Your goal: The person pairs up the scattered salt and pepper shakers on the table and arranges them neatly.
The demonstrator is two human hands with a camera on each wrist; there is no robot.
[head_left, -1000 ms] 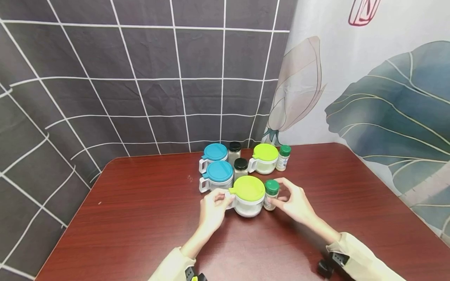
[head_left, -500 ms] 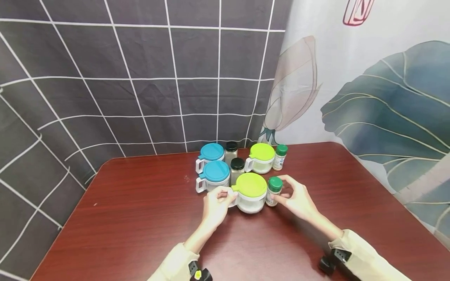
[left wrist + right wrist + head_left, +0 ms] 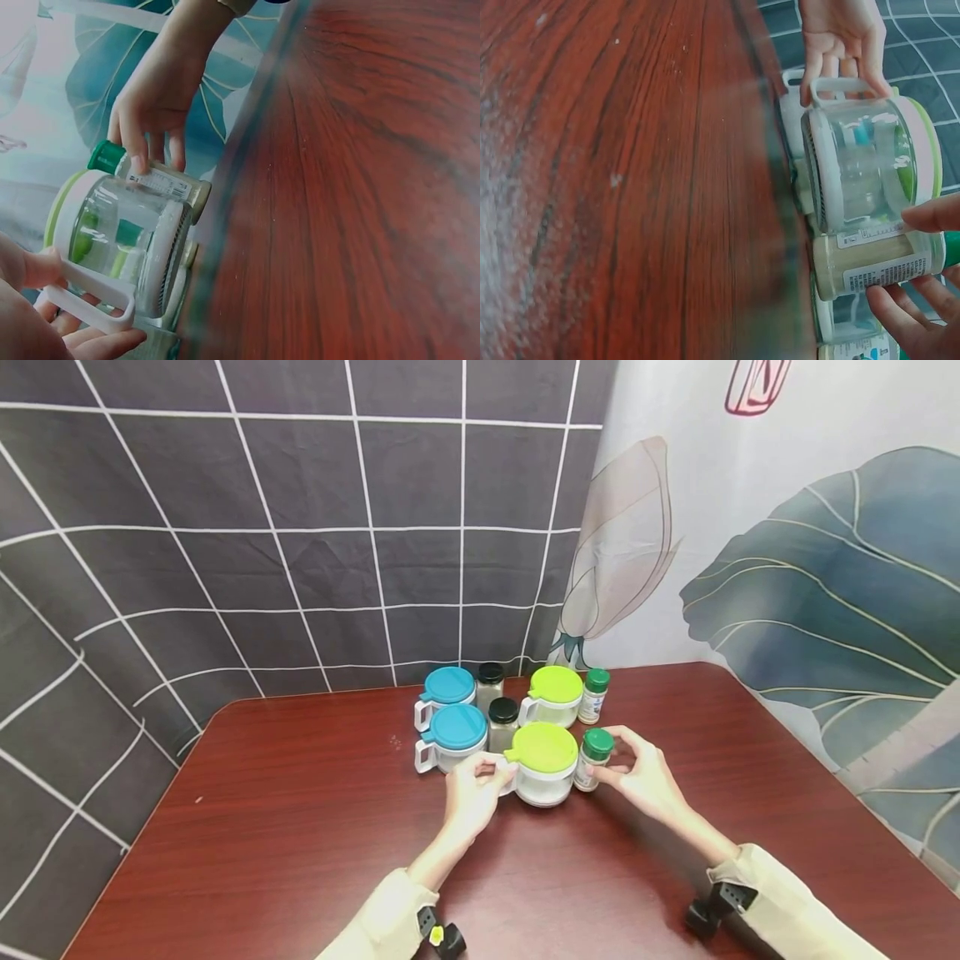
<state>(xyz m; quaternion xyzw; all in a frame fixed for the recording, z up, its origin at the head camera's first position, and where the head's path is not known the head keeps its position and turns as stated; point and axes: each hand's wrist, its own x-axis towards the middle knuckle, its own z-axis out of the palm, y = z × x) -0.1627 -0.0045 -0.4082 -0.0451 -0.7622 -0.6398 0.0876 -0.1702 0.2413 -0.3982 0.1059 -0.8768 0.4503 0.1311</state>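
My left hand (image 3: pixel 472 797) pinches the white handle of the front seasoning jar (image 3: pixel 543 789), a clear glass pot under a lime-green lid. On its right side, my right hand (image 3: pixel 648 781) holds a spice shaker (image 3: pixel 597 744) with a green cap, thumb on one side and fingers on the other. Jar and shaker stand upright side by side, close together. The right wrist view shows the shaker's label (image 3: pixel 889 271) and pale contents, with my right thumb and fingers around it. In the left wrist view, the jar's handle (image 3: pixel 101 296) lies between my left thumb and fingers.
Just behind stand another lime-lidded jar (image 3: pixel 557 685) and a green-capped shaker (image 3: pixel 593 693). To the left are two blue-lidded jars, one in front (image 3: pixel 457 727) and one behind (image 3: pixel 448 685), beside two black-capped bottles (image 3: pixel 502 712). A gridded dark cloth (image 3: pixel 315 568) hangs behind the table.
Both hands have slid the front lime-lidded jar and its shaker to the right and a little away from me, nearer the back pair. The camera view has shifted slightly.
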